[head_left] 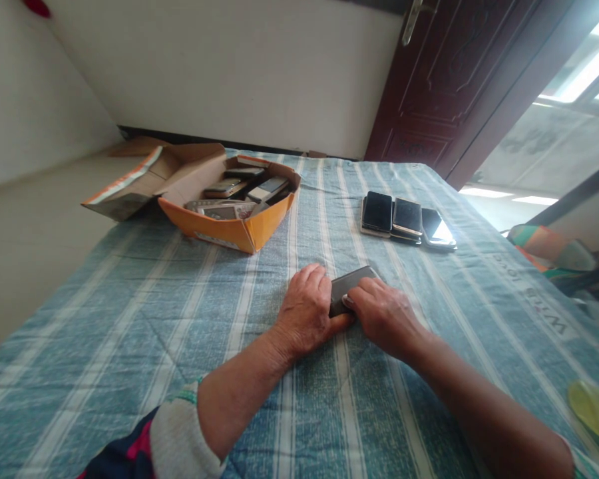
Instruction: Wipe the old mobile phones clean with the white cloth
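Note:
A dark grey phone [348, 286] lies at a slant on the striped blue cloth [204, 319], between my two hands. My left hand [309, 307] grips its left end, thumb along the near edge. The fingers of my right hand [379, 307] are bent over its right part, pinching something small and whitish against the surface, too small to name. Farther back on the right, several phones [407, 217] are laid side by side in low stacks. At the back left stands an open orange box [224, 229] with several phones and devices [267, 189] inside.
The box's cardboard lid [130, 183] folds out to the left. Behind the cloth are a white wall and a dark red door [439, 80]. A yellow-green object [595, 409] lies at the right edge, and colourful items [554, 247] sit beyond the cloth's right side.

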Tool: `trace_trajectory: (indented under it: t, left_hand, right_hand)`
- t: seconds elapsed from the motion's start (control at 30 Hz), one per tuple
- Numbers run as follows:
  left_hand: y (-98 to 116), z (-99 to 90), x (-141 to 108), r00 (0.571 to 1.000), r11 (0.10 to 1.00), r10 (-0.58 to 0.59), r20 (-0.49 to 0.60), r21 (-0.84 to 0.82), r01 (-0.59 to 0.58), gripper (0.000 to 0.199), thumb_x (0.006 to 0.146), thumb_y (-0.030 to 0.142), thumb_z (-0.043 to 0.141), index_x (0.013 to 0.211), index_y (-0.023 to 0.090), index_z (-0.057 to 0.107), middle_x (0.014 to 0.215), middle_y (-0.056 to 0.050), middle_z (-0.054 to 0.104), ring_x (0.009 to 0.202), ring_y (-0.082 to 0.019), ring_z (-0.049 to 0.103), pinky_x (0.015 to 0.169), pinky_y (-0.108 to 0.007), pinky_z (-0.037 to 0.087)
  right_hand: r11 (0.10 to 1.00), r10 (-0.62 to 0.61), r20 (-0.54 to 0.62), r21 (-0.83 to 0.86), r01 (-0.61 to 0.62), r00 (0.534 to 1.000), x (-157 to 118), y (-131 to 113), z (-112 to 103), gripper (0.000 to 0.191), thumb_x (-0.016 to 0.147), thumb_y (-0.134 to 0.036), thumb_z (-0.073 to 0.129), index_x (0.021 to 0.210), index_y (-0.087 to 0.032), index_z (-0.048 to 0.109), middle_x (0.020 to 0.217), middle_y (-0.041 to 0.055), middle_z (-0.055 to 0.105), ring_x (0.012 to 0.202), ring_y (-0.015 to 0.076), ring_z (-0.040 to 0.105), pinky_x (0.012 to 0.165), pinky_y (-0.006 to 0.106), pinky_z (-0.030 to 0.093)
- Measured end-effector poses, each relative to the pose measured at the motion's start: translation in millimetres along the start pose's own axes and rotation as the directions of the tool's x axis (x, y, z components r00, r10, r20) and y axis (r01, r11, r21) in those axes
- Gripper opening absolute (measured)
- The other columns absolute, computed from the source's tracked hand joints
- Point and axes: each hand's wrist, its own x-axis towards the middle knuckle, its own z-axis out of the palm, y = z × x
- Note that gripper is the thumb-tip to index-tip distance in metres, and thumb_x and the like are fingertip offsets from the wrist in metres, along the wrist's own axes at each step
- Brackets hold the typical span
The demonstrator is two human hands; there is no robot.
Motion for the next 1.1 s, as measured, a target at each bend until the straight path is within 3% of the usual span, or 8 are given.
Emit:
trace_trajectory:
  t: [0.17, 0.4, 0.53, 0.67, 0.87, 1.1]
  left_hand:
    - [-1, 1.1, 0, 1.0, 1.0, -0.001, 0.01, 0.003, 0.001, 0.063, 0.067, 0.051, 0.075, 0.107, 0.004, 0.059, 0.117, -0.025, 0.061, 0.117, -0.04, 0.053, 0.1, -0.055, 0.045]
    - [1, -2.0, 2, 1.0, 1.0, -0.003, 0.011, -0.002, 0.003, 0.056, 0.065, 0.051, 0.076, 0.099, 0.009, 0.06, 0.113, -0.023, 0.062, 0.114, -0.039, 0.054, 0.096, -0.056, 0.047]
    - [3, -4.3, 2, 1.0, 1.0, -0.018, 0.026, -0.004, 0.018, 0.055, 0.063, 0.047, 0.077, 0.099, 0.008, 0.06, 0.111, -0.022, 0.063, 0.114, -0.039, 0.055, 0.097, -0.055, 0.046]
    - [2, -2.4, 2, 1.0, 1.0, -0.012, 0.01, -0.008, 0.012, 0.057, 0.064, 0.05, 0.077, 0.1, 0.01, 0.06, 0.113, -0.022, 0.063, 0.114, -0.04, 0.054, 0.097, -0.056, 0.046]
    - [0, 1.0, 1, 1.0, 1.0, 0.001, 0.0, -0.01, -0.001, 0.061, 0.067, 0.052, 0.075, 0.104, 0.006, 0.059, 0.116, -0.026, 0.061, 0.116, -0.041, 0.054, 0.098, -0.057, 0.045]
    - [1, -3.9, 3, 1.0, 1.0, 0.004, -0.011, -0.018, -0.004, 0.053, 0.063, 0.048, 0.078, 0.097, 0.01, 0.061, 0.11, -0.021, 0.063, 0.112, -0.039, 0.055, 0.095, -0.057, 0.047]
  right_hand:
    - [0.991, 0.041, 0.083, -0.133, -0.029, 0.996, 3, -7, -2, 0.017, 0.083, -0.007, 0.052, 0.073, -0.018, 0.059, 0.071, 0.0048, 0.056, 0.064, 0.0175, 0.047, 0.052, 0.03, 0.016]
    - [0.973, 0.113, 0.058, -0.21, -0.099, 0.992, 2, 3, 1, 0.018, 0.084, -0.009, 0.05, 0.072, -0.018, 0.059, 0.07, 0.0044, 0.057, 0.06, 0.0162, 0.048, 0.052, 0.03, 0.015]
    - [0.981, 0.142, -0.031, -0.127, -0.145, 0.989, -3, 16, 2, 0.025, 0.092, -0.019, 0.047, 0.068, -0.017, 0.057, 0.067, 0.0029, 0.057, 0.059, 0.0138, 0.047, 0.053, 0.029, 0.019]
    - [0.995, 0.097, -0.109, -0.023, -0.1, 0.989, -7, 12, 0, 0.031, 0.096, -0.025, 0.043, 0.069, -0.018, 0.057, 0.066, 0.0021, 0.056, 0.06, 0.0127, 0.049, 0.055, 0.028, 0.023]
    - [1.0, 0.003, -0.035, -0.014, -0.004, 0.999, -4, 0, 0, 0.028, 0.094, -0.017, 0.044, 0.069, -0.018, 0.057, 0.064, 0.0009, 0.056, 0.057, 0.0127, 0.046, 0.054, 0.029, 0.019]
    - [0.979, 0.173, -0.081, -0.096, -0.181, 0.982, -7, 24, -1, 0.026, 0.092, -0.021, 0.047, 0.069, -0.018, 0.057, 0.065, 0.002, 0.059, 0.057, 0.0134, 0.049, 0.053, 0.029, 0.02]
